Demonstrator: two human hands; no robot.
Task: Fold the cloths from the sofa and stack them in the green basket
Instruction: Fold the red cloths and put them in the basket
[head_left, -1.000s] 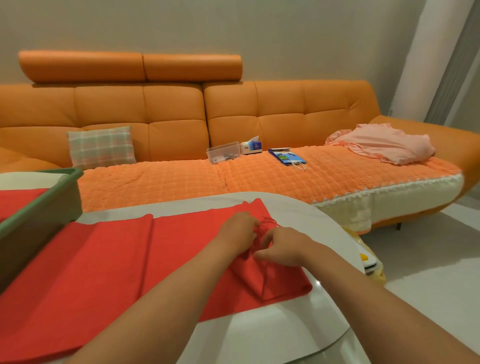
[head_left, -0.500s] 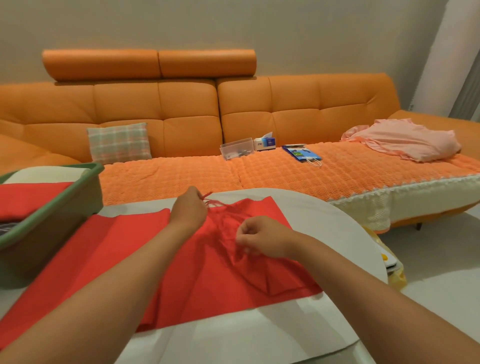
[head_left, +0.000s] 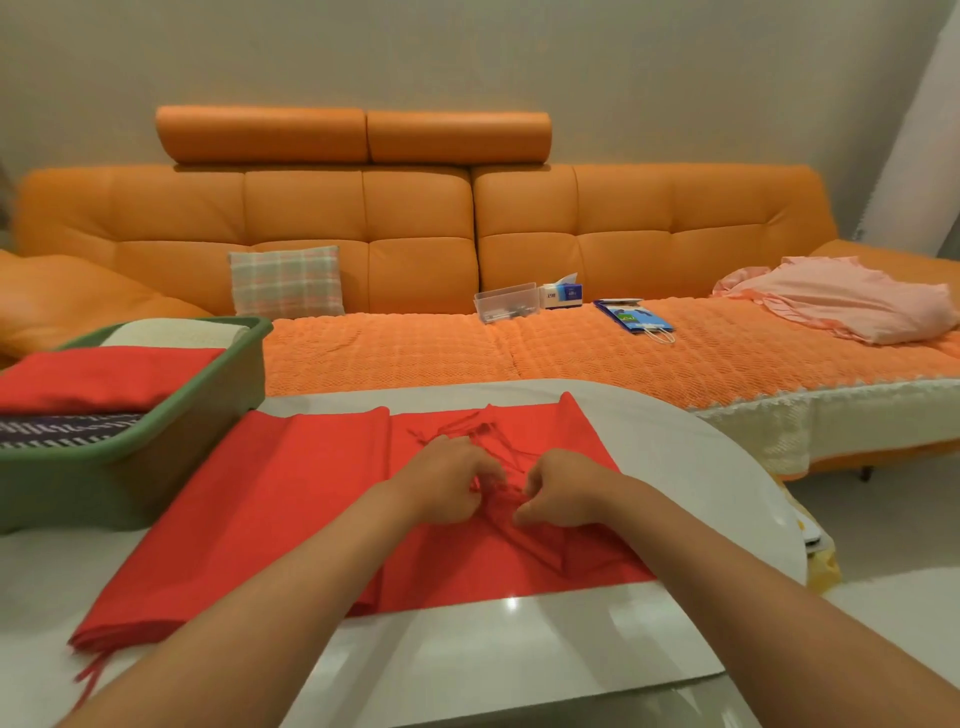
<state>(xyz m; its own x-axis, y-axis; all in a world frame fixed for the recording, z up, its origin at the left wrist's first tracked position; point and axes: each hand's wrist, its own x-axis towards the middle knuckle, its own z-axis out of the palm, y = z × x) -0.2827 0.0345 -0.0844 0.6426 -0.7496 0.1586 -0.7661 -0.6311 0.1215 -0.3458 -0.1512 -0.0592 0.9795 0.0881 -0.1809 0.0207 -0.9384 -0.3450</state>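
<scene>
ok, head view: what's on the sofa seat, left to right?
cushion → clear box → tissue box → blue bag → pink cloth

A glossy white table (head_left: 519, 649) carries a green basket (head_left: 130, 483). Just right of the basket, a red cloth (head_left: 270, 519) lies spread flat across the tabletop, strings trailing from its near end.
</scene>
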